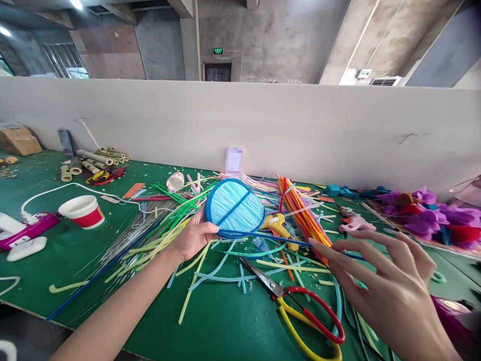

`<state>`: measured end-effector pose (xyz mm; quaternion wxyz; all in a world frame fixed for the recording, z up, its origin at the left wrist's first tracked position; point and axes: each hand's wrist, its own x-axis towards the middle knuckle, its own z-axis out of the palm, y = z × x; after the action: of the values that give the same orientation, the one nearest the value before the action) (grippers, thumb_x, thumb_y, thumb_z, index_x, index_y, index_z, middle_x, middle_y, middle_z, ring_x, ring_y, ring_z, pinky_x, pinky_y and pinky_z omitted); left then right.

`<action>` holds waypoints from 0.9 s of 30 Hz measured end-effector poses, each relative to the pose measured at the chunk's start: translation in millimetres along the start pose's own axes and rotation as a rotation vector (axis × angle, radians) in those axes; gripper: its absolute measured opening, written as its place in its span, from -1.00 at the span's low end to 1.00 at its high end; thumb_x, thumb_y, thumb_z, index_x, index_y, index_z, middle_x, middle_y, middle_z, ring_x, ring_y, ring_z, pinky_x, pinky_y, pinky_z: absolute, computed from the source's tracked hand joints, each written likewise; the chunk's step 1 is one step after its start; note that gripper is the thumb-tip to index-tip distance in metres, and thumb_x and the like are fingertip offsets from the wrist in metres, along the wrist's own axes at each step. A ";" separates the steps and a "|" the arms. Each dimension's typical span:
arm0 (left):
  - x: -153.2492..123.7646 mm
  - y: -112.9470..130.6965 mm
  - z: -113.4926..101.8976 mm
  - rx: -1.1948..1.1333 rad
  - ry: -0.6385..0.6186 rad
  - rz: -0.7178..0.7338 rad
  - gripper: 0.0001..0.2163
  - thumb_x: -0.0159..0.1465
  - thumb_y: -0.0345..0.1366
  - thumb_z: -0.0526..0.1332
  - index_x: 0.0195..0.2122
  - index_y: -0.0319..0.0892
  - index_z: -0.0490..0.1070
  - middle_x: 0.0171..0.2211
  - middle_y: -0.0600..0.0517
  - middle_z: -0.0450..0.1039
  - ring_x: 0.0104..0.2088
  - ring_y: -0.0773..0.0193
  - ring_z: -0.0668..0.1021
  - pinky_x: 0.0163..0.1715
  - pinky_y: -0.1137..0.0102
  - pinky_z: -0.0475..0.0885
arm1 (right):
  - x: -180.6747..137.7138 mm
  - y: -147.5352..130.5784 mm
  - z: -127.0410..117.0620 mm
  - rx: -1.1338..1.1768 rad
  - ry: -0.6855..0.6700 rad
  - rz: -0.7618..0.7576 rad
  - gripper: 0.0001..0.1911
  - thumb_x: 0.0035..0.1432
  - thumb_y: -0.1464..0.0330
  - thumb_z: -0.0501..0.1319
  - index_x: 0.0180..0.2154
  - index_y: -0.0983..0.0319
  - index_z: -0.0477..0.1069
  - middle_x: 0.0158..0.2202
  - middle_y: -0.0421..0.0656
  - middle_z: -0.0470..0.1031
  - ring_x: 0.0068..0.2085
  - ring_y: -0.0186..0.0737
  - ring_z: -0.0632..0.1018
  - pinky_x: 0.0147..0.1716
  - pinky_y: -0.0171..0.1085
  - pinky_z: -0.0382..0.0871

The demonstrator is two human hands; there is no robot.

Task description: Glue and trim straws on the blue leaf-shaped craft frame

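Observation:
My left hand (193,235) grips the lower left edge of a flat, leaf-shaped piece (233,208) wound in light blue thread with a dark blue rim, held above the green table (221,321). A thin blue stem (285,239) runs from the piece to the right. My right hand (391,281) hovers near the stem's far end with its fingers spread and lightly curved; the stem passes by the fingertips, and I cannot tell whether they touch it.
Scissors (300,311) with red and yellow handles lie in front. A yellow glue gun (278,224), a pink glue gun (355,222), several coloured sticks (302,210), a red and white cup (82,211), purple felt pieces (439,215) and a grey partition wall (300,130) surround the hands.

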<state>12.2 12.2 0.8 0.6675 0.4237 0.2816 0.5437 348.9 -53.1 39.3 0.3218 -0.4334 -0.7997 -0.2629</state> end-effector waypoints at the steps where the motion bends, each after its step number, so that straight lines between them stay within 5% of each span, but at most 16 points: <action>1: -0.4 0.8 0.7 -0.005 -0.002 -0.002 -0.19 0.02 -0.50 0.33 0.31 0.01 0.14 -0.04 -0.03 0.55 -0.18 0.13 0.61 -0.36 0.41 0.56 | 3.3 2.8 -1.4 0.038 -0.007 -0.013 -0.67 0.24 0.35 0.21 -0.02 -0.16 0.50 -0.24 -0.19 0.56 -0.02 0.09 0.45 -0.01 0.10 0.28; 11: -1.3 4.3 2.1 -0.099 0.014 -0.017 -0.38 0.20 -0.39 0.28 0.30 -0.02 0.21 -0.10 -0.02 0.58 -0.30 0.23 0.61 -0.37 0.41 0.55 | 45.1 17.8 -7.3 0.173 -0.074 -0.047 -0.72 0.26 0.35 0.15 -0.17 -0.11 0.58 -0.21 -0.12 0.54 0.02 0.18 0.40 0.01 0.19 0.18; 18: -1.8 2.4 1.7 -0.038 -0.038 -0.021 -0.32 0.11 -0.41 0.36 0.27 -0.02 0.23 -0.03 -0.03 0.57 -0.12 0.09 0.61 -0.25 0.32 0.56 | 67.6 16.2 1.8 0.093 -0.113 -0.150 -0.67 0.26 0.43 0.13 -0.20 -0.10 0.59 -0.17 -0.18 0.53 0.05 0.10 0.36 0.15 0.26 -0.06; 27: -1.0 1.9 2.3 -0.138 0.011 -0.081 -0.59 0.19 -0.33 0.31 0.09 -0.13 0.43 -0.15 -0.05 0.60 -0.24 0.18 0.60 -0.27 0.36 0.54 | 81.7 14.8 10.9 0.144 -0.178 -0.182 -0.63 0.27 0.44 0.07 -0.15 -0.11 0.57 -0.15 -0.18 0.52 0.03 0.02 0.38 0.15 0.23 -0.04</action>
<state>12.9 10.7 3.5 0.7151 0.3619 0.2639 0.5366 324.4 4.6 94.9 0.2547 -0.3566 -0.8778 -0.1935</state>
